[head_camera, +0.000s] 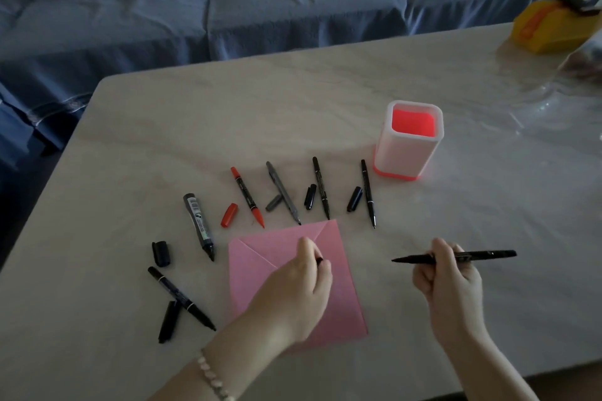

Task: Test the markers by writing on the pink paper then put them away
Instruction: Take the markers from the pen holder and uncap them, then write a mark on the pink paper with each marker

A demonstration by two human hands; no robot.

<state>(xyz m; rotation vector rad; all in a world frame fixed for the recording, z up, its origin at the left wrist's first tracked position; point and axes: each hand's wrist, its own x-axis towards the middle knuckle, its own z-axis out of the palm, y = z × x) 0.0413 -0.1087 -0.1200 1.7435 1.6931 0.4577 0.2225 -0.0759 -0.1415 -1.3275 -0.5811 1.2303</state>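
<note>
The pink paper (338, 296) lies on the table in front of me. My left hand (299, 290) rests over it, fingers closed on a small black cap (319, 260). My right hand (449, 280) holds an uncapped black marker (488, 254) level, tip pointing left, just right of the paper. Several uncapped markers lie fanned above and left of the paper: a thick black one (198, 226), a red one (247, 197), a grey one (283, 194), two thin black ones (322, 187) (368, 194) and another black one (180, 298). Their caps lie beside them.
A white pen holder with a red inside (408, 143) stands upright behind the markers. A yellow object (553, 29) sits at the table's far right corner. A blue sofa (260, 10) with pillows runs along the table's far edge (293, 55).
</note>
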